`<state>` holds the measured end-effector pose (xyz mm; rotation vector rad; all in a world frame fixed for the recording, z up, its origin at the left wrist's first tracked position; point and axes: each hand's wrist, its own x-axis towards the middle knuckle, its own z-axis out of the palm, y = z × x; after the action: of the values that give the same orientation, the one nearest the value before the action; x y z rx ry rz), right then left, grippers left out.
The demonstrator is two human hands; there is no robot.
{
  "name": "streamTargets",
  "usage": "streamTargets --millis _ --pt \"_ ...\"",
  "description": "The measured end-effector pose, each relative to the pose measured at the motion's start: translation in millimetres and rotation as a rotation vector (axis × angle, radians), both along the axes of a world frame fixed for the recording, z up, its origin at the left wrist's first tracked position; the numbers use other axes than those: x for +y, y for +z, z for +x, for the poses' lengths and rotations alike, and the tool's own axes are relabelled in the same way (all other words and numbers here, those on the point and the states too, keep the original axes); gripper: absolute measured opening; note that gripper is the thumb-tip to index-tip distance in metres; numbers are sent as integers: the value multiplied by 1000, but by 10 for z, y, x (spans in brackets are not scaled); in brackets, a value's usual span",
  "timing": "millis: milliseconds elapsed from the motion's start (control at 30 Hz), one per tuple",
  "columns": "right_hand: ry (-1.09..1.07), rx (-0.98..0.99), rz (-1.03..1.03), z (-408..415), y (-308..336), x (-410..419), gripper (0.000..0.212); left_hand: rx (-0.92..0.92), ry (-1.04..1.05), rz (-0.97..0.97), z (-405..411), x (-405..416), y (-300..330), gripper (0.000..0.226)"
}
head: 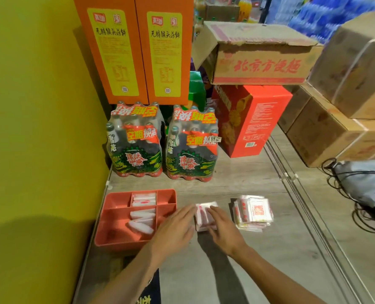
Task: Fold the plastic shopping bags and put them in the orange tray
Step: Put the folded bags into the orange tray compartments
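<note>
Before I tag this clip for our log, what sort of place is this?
Most likely a small grocery shop or its stock corner: shrink-wrapped bottle packs, one bearing a handwritten price tag, an instant-noodle carton, and stacked bottled-water packs behind.

Beyond the hands, two shrink-wrapped bottle packs (136, 139) stand on the floor (237, 172) below tall orange boxes (136, 47), cardboard cartons (261, 53) stacked farther right.

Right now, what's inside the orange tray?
The orange tray holds folded plastic bags: a flat stack in a back compartment, rolled ones in the big compartment. Anything beneath them is hidden.
</note>
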<state>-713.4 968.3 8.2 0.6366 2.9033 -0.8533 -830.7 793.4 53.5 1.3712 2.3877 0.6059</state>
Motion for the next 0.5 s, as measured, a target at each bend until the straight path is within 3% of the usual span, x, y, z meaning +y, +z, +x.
streamTargets --millis 200,500 --pt "92 -24 39 45 -313 165 66 -281 187 -117 232 526 -548 66" --pt "169 36 -24 170 -642 253 78 -640 829 234 371 896 -744 27"
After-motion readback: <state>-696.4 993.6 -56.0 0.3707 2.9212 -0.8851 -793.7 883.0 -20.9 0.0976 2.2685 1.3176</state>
